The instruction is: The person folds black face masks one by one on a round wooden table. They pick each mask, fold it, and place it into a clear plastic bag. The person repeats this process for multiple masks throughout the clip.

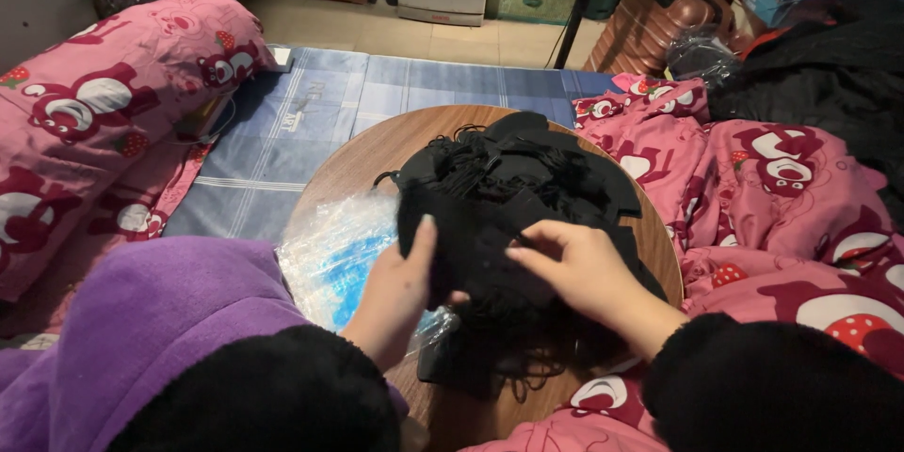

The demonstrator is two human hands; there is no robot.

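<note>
The room is dim and warm-toned; the light seems to fall from overhead, brightest on the round wooden table (377,146); just left of the table's centre a clear plastic bag (334,254) throws back pale glare; the black fabric pile (518,188) on the table swallows light, its folds barely readable; beyond the table's far edge the floor and cabinets sink into murk; right of the table a dark heap goes nearly featureless; nearest the camera the sleeves are soft, out of focus; straight lines bow slightly at the frame's edges.
</note>
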